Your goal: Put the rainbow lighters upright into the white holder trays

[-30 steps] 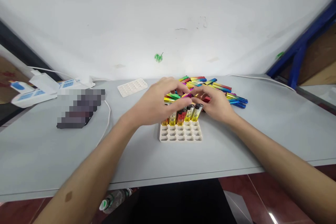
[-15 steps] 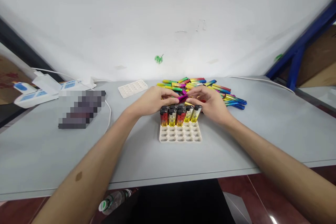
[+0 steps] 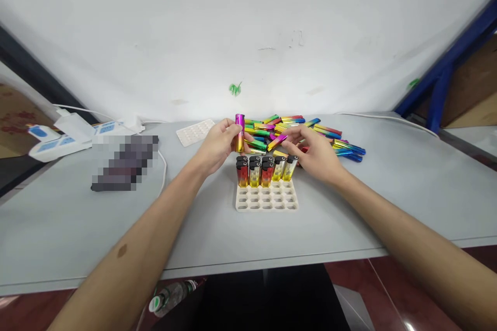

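Observation:
My left hand holds a shiny purple-and-gold sleeve upright between thumb and fingers. My right hand pinches the end of another purple-and-gold sleeve, which lies tilted over the pile. Between and below the hands, a white tray with rows of slots stands on the table. Several lighters with black tops, some red and some clear-yellow, stand upright in its back rows, and its front slots hold nothing. Behind the lighters spreads a pile of shiny multicoloured sleeves.
A second white tray lies at the back, left of the pile. Farther left are a blurred dark object, a white power strip and a white cable. A bottle is below the table edge.
My left hand has moved left and now shows a purple-and-gold sleeve upright. My right hand has shifted slightly right, away from the left, with a purple-and-gold sleeve at its fingertips.

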`<action>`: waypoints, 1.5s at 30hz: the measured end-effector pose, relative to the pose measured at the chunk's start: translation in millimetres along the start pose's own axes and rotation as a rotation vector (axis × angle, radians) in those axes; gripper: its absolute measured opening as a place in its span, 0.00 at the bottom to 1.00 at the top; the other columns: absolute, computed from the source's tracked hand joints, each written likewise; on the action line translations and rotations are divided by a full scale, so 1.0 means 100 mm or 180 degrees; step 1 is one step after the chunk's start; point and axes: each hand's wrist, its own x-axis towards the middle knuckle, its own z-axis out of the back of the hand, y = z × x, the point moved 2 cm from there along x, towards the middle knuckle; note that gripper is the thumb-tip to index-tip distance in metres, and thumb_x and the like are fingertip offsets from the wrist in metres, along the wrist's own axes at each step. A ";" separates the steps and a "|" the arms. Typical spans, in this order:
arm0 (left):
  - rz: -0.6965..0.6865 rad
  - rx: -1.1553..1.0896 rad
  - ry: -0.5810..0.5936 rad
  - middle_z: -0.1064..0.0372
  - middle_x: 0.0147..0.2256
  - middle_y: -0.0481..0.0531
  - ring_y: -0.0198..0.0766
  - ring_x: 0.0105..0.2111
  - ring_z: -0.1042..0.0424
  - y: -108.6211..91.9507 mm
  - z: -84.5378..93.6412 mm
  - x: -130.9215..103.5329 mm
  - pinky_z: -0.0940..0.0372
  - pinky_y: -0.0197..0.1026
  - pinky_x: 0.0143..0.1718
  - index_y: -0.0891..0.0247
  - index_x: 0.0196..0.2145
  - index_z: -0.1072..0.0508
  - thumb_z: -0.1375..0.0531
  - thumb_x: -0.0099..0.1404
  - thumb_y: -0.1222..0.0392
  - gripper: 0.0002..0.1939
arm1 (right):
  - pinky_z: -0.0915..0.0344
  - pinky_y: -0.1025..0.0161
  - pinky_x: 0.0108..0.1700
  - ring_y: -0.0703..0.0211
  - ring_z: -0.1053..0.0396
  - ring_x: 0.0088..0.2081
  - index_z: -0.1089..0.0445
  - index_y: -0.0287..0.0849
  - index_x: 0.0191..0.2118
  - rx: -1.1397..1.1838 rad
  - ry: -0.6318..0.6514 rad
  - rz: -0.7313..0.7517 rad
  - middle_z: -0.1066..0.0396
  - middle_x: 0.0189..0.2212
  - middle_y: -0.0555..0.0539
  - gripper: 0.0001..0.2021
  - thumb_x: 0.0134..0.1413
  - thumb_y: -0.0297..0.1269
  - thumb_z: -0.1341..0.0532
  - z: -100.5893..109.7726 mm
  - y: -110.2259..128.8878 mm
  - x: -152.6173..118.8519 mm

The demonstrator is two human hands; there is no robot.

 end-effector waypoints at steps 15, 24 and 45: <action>0.0175 -0.0169 -0.0154 0.38 0.23 0.39 0.25 0.13 0.42 -0.05 0.01 -0.06 0.53 0.31 0.14 0.58 0.32 0.43 0.36 0.61 0.61 0.15 | 0.38 0.50 0.44 0.46 0.34 0.41 0.25 0.47 0.35 -0.1328 0.1089 0.0614 0.26 0.35 0.44 0.05 0.52 0.38 0.37 0.16 -0.16 0.00; 0.0309 -0.0245 -0.0731 0.58 0.12 0.40 0.26 0.09 0.58 -0.05 0.07 -0.02 0.62 0.35 0.13 0.60 0.19 0.44 0.50 0.66 0.33 0.30 | 0.39 0.48 0.46 0.45 0.34 0.41 0.23 0.46 0.37 -0.1553 0.1087 0.0625 0.26 0.36 0.43 0.08 0.52 0.41 0.36 0.17 -0.16 0.00; 0.0395 -0.0408 -0.0993 0.56 0.13 0.39 0.27 0.09 0.59 -0.11 0.00 -0.07 0.63 0.33 0.13 0.58 0.27 0.42 0.53 0.71 0.45 0.19 | 0.38 0.48 0.46 0.46 0.34 0.41 0.24 0.46 0.41 -0.1543 0.1148 0.0662 0.25 0.37 0.43 0.10 0.56 0.40 0.38 0.15 -0.15 -0.01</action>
